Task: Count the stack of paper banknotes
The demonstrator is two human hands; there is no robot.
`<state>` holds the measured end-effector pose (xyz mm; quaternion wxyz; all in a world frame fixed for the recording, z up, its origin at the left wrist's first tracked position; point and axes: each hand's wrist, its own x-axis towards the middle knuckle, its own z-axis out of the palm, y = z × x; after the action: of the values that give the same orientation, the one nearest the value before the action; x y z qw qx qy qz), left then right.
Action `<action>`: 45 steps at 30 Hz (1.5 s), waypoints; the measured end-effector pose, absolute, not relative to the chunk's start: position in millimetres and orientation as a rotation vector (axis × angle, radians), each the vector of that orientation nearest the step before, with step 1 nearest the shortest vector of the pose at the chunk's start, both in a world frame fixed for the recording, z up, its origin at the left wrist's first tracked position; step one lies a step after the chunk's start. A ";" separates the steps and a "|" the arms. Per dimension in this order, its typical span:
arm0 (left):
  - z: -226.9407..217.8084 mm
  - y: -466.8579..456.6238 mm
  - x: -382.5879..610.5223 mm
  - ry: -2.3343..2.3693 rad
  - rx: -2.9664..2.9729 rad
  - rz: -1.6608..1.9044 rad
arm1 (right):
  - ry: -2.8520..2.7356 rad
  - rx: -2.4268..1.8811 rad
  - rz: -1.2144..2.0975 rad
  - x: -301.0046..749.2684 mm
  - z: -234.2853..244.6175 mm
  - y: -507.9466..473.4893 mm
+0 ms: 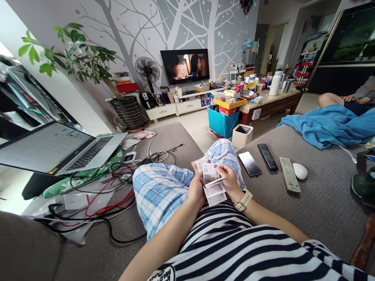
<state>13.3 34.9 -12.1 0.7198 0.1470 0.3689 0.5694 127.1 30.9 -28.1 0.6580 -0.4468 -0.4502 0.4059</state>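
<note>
Several banknotes [211, 171] are fanned out above my lap, some pinkish, one showing a 5, with pale folded ends hanging toward my striped shirt. My left hand [197, 190] is closed on their left edge. From the other side, my right hand [230, 182] pinches the notes near the upper right; a cream watch is on that wrist. Beneath them are my legs in blue checked trousers [161, 195]. To the right of my knee a smartphone [250, 163] lies on the grey sofa.
Right of the phone lie a black remote [267, 157], a beige remote [290, 174] and a white mouse [300, 171]. An open laptop [90, 154] and tangled cables [117, 203] are on the left. Ahead stand a bin [242, 136] and a cluttered table [266, 97]. Another person sits far right by a blue blanket [325, 125].
</note>
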 end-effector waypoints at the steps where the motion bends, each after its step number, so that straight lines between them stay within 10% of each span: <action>1: -12.2 34.9 13.5 0.817 0.324 1.260 | -1.019 -1.010 0.917 127.1 -27.2 30.3; 45: -15.3 36.8 12.6 0.852 0.361 1.269 | -1.052 -0.991 0.937 127.4 -22.7 27.2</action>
<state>12.6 36.8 -15.3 0.7072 0.1625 0.3836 0.5713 127.4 27.2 -22.7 0.6517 -0.4365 -0.4632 0.4125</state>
